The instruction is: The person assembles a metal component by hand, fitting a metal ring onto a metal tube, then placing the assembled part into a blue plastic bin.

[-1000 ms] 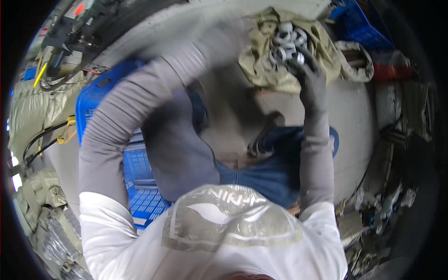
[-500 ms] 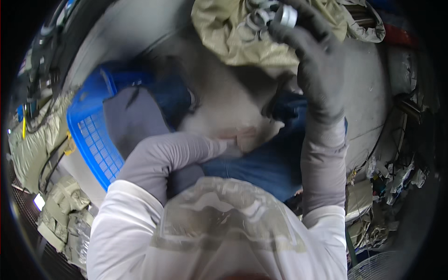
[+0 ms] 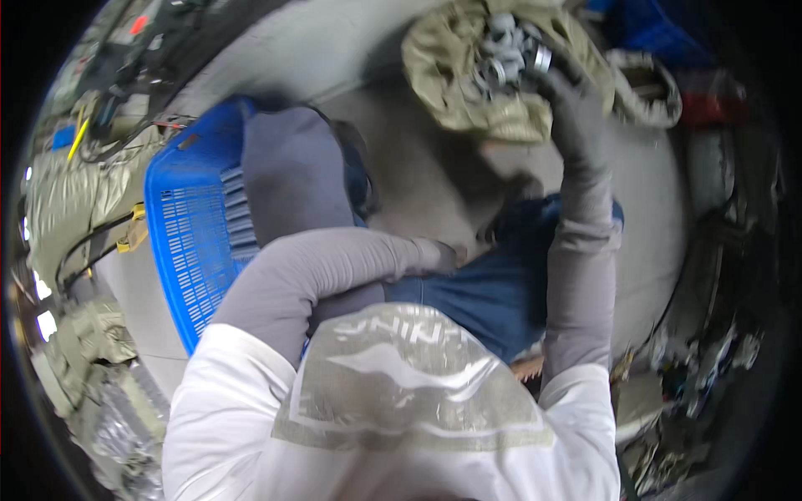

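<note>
Grey floor (image 3: pixel 647 209), tan sack (image 3: pixel 434 83), silver ring (image 3: pixel 543 58) in fingertips (image 3: pixel 540 79) of right hand (image 3: pixel 576 115)

the right hand (image 3: pixel 576 108) is gloved in dark grey, the ring (image 3: pixel 542 58) at its grip silver. just left of that grip, small parts (image 3: pixel 502 37) show grey inside a khaki sack (image 3: pixel 434 79). well left, the slotted basket (image 3: pixel 194 238) is bright blue. below the grip: grey sleeves (image 3: pixel 581 288), dark blue trousers (image 3: pixel 476 301), a white shirt (image 3: pixel 221 417) with white shapes on an olive panel (image 3: pixel 368 409).

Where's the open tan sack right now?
Head view, top, right of centre: the open tan sack has grey ring-shaped parts in its mouth and the right gloved hand at its near right edge.
</note>
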A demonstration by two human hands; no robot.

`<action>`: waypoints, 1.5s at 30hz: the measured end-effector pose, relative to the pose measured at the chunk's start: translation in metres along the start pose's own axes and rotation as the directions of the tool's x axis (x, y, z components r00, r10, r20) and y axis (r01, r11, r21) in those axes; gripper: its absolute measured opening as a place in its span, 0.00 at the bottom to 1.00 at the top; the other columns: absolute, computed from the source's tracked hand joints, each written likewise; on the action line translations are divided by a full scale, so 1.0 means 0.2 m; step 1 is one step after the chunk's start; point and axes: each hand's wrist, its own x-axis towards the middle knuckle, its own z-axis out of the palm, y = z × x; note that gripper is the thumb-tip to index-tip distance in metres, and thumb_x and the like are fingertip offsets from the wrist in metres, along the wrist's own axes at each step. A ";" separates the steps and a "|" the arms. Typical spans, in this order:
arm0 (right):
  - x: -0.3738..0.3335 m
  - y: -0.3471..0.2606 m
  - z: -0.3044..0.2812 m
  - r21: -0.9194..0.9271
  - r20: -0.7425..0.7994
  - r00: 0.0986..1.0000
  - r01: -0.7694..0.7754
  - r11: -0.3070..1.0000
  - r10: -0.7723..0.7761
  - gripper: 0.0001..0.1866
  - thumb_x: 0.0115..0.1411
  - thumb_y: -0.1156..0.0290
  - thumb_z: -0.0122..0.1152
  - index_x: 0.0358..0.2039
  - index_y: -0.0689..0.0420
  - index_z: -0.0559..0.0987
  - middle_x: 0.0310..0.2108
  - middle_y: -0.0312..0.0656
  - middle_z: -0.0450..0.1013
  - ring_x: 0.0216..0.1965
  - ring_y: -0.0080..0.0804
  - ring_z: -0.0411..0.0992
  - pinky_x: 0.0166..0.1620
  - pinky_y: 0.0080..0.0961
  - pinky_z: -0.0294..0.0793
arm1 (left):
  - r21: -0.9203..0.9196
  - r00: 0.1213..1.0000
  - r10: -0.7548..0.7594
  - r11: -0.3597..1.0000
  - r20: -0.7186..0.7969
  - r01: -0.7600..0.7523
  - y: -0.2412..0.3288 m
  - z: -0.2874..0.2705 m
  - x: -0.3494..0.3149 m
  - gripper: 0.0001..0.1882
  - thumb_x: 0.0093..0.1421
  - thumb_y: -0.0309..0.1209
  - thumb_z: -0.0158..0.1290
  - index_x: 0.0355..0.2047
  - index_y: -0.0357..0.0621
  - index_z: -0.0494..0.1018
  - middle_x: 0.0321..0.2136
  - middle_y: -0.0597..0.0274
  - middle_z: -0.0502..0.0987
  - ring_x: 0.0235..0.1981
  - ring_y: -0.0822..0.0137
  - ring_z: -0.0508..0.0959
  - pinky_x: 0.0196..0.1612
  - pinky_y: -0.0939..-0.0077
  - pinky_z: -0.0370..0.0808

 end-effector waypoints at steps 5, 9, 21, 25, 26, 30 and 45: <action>0.02 0.13 0.10 -0.131 0.202 0.979 -0.011 0.991 0.037 0.24 0.66 0.74 0.61 0.63 0.63 0.75 0.59 0.42 0.73 0.55 0.31 0.74 0.56 0.25 0.75 | 0.700 0.759 0.525 0.702 -0.384 -0.131 0.22 -0.15 -0.35 0.23 0.68 0.44 0.50 0.53 0.42 0.79 0.49 0.50 0.81 0.54 0.50 0.78 0.58 0.58 0.73; 0.02 0.19 0.13 -0.233 0.155 0.988 0.018 0.972 0.019 0.23 0.65 0.76 0.59 0.61 0.63 0.77 0.60 0.45 0.74 0.57 0.32 0.75 0.54 0.26 0.78 | 0.474 0.098 0.565 0.764 -0.820 -0.439 0.07 -0.31 -0.94 0.17 0.63 0.40 0.58 0.48 0.46 0.79 0.40 0.48 0.81 0.43 0.49 0.81 0.47 0.57 0.77; 0.07 0.30 0.23 -0.708 0.505 0.863 0.413 0.573 0.001 0.17 0.60 0.80 0.66 0.50 0.61 0.83 0.64 0.47 0.72 0.61 0.41 0.73 0.60 0.34 0.73 | -0.235 0.347 -0.718 0.576 -0.604 0.783 -2.53 0.64 -1.13 0.17 0.66 0.36 0.48 0.48 0.44 0.81 0.52 0.48 0.82 0.55 0.53 0.81 0.54 0.60 0.78; 0.02 0.36 0.21 -0.713 0.499 0.865 0.375 0.593 0.053 0.27 0.63 0.80 0.63 0.63 0.66 0.71 0.59 0.48 0.74 0.58 0.36 0.74 0.58 0.30 0.73 | 0.391 0.718 -0.529 0.606 -0.453 0.693 -2.74 1.21 -0.75 0.22 0.64 0.46 0.55 0.53 0.49 0.80 0.51 0.58 0.82 0.54 0.55 0.81 0.52 0.58 0.77; -0.04 0.32 0.16 -0.666 0.354 0.926 0.152 0.730 0.130 0.25 0.66 0.73 0.62 0.62 0.63 0.73 0.57 0.47 0.75 0.56 0.38 0.76 0.58 0.32 0.76 | 0.331 0.679 -0.473 0.624 -0.562 0.708 -2.65 1.13 -0.53 0.23 0.62 0.48 0.59 0.53 0.52 0.80 0.51 0.61 0.82 0.55 0.56 0.79 0.49 0.61 0.77; -0.07 0.58 0.28 -0.472 0.383 0.917 0.095 0.877 0.107 0.17 0.66 0.77 0.61 0.55 0.57 0.75 0.52 0.45 0.77 0.51 0.33 0.77 0.50 0.30 0.81 | 0.078 0.591 -0.480 0.730 -0.648 0.679 -2.81 1.60 -0.46 0.24 0.63 0.52 0.53 0.54 0.57 0.81 0.52 0.58 0.82 0.57 0.58 0.81 0.58 0.50 0.75; -0.09 0.06 0.58 0.266 0.204 0.961 -0.240 0.934 0.189 0.26 0.64 0.77 0.64 0.62 0.59 0.72 0.51 0.52 0.76 0.46 0.38 0.79 0.47 0.32 0.82 | -0.352 -0.069 -0.380 0.900 -0.922 -0.255 -2.21 0.11 -1.10 0.18 0.58 0.37 0.68 0.38 0.41 0.73 0.24 0.67 0.74 0.27 0.70 0.73 0.32 0.68 0.72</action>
